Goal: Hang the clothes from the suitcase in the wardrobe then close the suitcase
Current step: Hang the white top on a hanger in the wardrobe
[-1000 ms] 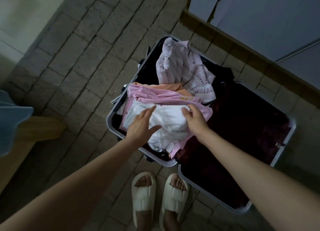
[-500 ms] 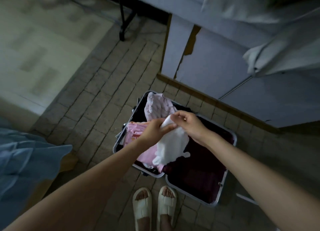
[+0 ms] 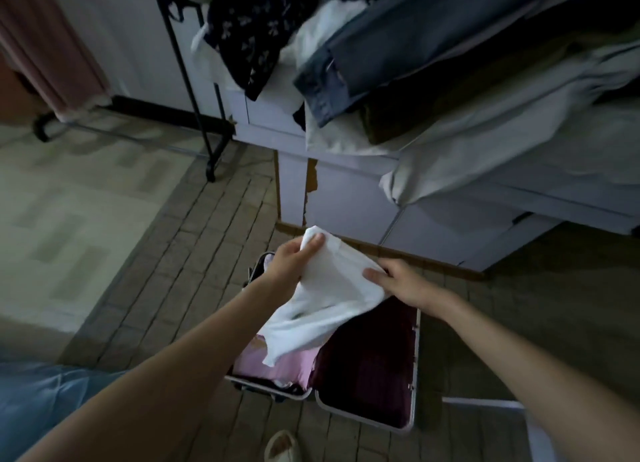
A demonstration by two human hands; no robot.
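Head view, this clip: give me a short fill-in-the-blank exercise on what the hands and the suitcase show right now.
1. Both the left hand and the right hand grip a ____ garment.
2. The suitcase on the floor lies ____.
3. The clothes left in it, below the garment, are ____ in colour.

Missing words: white; open; pink

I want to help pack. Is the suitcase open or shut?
Open. The suitcase lies flat on the floor with both halves spread apart, and pink clothes show inside the left half.
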